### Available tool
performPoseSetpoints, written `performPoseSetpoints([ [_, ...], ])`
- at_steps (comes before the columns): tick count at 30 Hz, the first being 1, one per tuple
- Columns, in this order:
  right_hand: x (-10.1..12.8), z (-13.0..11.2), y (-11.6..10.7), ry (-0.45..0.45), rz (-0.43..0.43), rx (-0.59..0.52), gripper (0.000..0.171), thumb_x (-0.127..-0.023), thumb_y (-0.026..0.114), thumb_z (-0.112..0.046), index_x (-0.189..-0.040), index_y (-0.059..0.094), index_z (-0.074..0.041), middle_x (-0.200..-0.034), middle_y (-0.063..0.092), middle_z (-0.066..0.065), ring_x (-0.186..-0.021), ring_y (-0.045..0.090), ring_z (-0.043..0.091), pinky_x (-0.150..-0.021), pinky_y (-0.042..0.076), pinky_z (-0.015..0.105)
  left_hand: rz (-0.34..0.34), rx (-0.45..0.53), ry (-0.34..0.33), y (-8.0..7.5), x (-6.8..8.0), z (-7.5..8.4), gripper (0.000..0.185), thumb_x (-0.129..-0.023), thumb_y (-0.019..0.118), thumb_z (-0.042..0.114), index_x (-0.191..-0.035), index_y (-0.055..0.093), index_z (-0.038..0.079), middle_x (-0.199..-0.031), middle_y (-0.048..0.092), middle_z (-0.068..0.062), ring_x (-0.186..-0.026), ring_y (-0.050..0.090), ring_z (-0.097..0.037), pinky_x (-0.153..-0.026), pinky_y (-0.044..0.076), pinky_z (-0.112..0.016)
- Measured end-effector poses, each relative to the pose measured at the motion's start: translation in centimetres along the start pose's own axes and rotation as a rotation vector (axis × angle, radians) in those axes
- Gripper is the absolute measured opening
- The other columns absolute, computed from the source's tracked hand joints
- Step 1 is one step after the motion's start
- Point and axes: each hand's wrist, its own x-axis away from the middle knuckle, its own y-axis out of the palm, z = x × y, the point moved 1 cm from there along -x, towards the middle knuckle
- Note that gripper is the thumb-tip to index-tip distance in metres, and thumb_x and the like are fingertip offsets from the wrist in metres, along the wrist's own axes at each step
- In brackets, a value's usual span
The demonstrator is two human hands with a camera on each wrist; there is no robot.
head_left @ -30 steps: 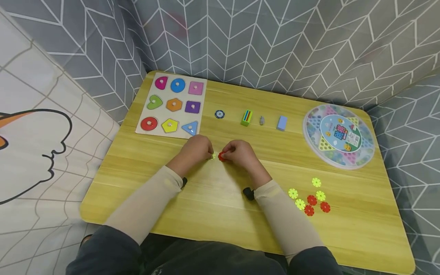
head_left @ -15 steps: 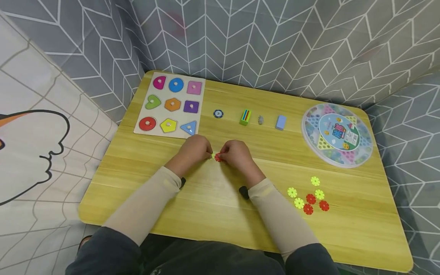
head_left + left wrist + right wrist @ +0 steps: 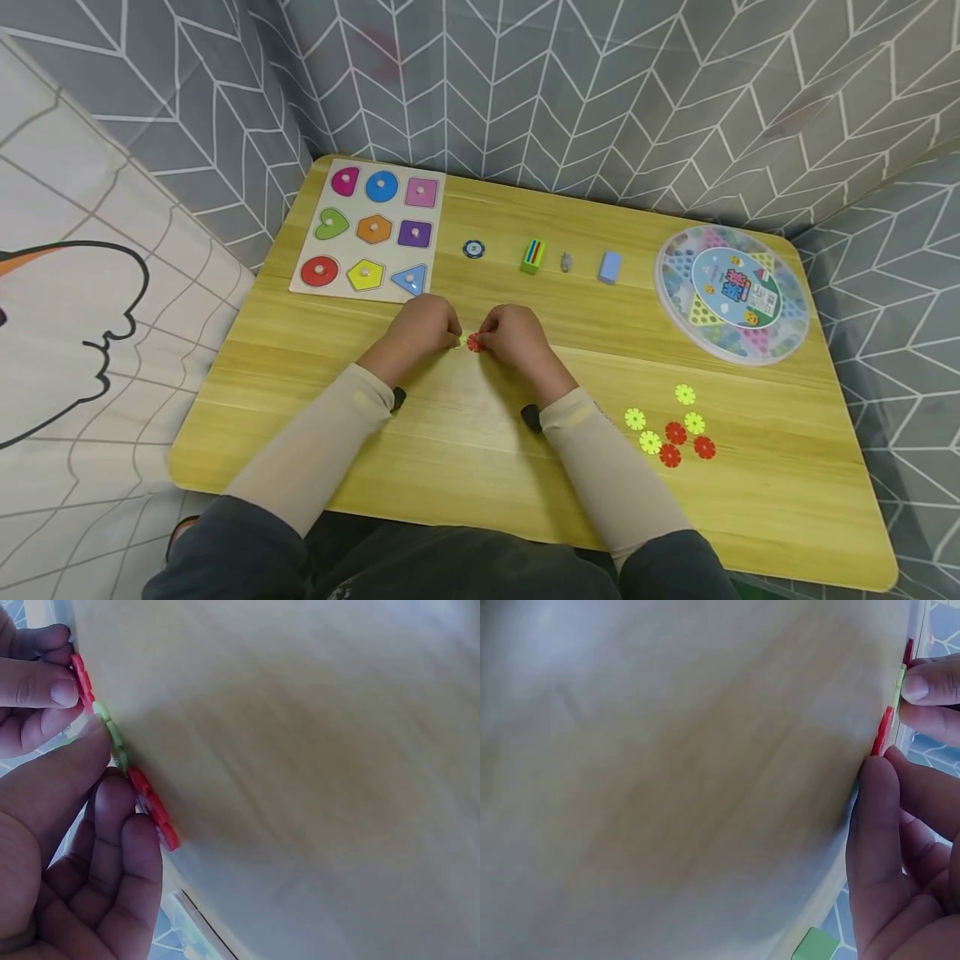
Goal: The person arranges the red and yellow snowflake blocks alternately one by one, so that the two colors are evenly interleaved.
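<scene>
Both hands meet over the middle of the wooden table [image 3: 465, 467]. My left hand [image 3: 448, 337] and right hand [image 3: 489, 340] pinch a short chain of plastic snowflake discs [image 3: 472, 342] between them. The left wrist view shows the chain edge-on: a red disc [image 3: 154, 810] against my left fingers, a green disc [image 3: 111, 735] under my thumb, and another red disc [image 3: 81, 679] pinched by the right hand. In the right wrist view the same chain [image 3: 889, 712] stands close to the table.
Several loose yellow-green and red discs [image 3: 671, 429] lie at the right front. Along the back stand a shape puzzle board [image 3: 367, 229], a poker chip [image 3: 473, 248], a striped green block [image 3: 533, 256], a small grey object [image 3: 566, 262], a blue block [image 3: 609, 267] and a round clear box [image 3: 731, 292].
The hands have drawn closer together, and the right hand's red disc has moved left against the yellow-green one.
</scene>
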Motion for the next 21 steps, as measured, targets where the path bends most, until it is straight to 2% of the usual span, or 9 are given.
performPoseSetpoints([
  [6, 1.0, 0.7, -1.2, 0.003, 0.024, -0.092, 0.011, -0.093, 0.079, -0.018, -0.09, 0.078, -0.007, -0.083, 0.072, 0.001, -0.078, 0.063, 0.018, -0.073, 0.052, 0.032, 0.028, 0.034, -0.012, -0.2, -0.1, 0.9, 0.011, -0.09, 0.082, 0.017, -0.099, 0.084, 0.011, -0.101, 0.077, 0.0, -0.102, 0.069, -0.024, -0.095, 0.052, -0.039],
  [11, 3.7, 2.7, -5.0, 0.046, 0.04, -0.189, 0.016, -0.097, 0.074, -0.017, -0.104, 0.076, -0.003, -0.093, 0.073, 0.008, -0.079, 0.072, 0.02, -0.072, 0.056, 0.037, 0.028, 0.036, 0.067, 0.4, -1.1, 2.8, 0.008, -0.089, 0.083, 0.021, -0.09, 0.084, 0.013, -0.088, 0.076, 0.004, -0.09, 0.068, -0.021, -0.088, 0.052, -0.038],
  [14, 5.7, 4.9, -7.6, 0.093, 0.046, -0.209, 0.023, -0.098, 0.073, -0.02, -0.112, 0.074, -0.002, -0.1, 0.072, 0.01, -0.082, 0.074, 0.022, -0.074, 0.058, 0.04, 0.009, 0.0, 0.096, 0.9, -1.5, 3.6, 0.008, -0.089, 0.083, 0.02, -0.089, 0.084, 0.012, -0.09, 0.076, 0.003, -0.09, 0.068, -0.021, -0.088, 0.052, -0.038],
  [17, 8.0, 7.9, -9.7, 0.136, 0.043, -0.181, 0.03, -0.099, 0.072, -0.024, -0.118, 0.071, -0.002, -0.105, 0.07, 0.012, -0.086, 0.073, 0.023, -0.077, 0.057, 0.042, -0.006, -0.054, 0.088, 1.2, -1.7, 4.0, 0.006, -0.089, 0.083, 0.017, -0.089, 0.083, 0.011, -0.095, 0.076, 0.002, -0.093, 0.068, -0.022, -0.089, 0.053, -0.038],
  [21, 11.6, 11.9, -11.2, 0.202, 0.035, -0.103, 0.036, -0.098, 0.072, -0.025, -0.122, 0.069, 0.001, -0.108, 0.069, 0.014, -0.089, 0.069, 0.027, -0.077, 0.055, 0.043, -0.02, -0.091, 0.091, 1.4, -2.0, 4.1, 0.005, -0.089, 0.082, 0.016, -0.09, 0.083, 0.011, -0.098, 0.076, 0.001, -0.095, 0.068, -0.023, -0.089, 0.054, -0.038],
])
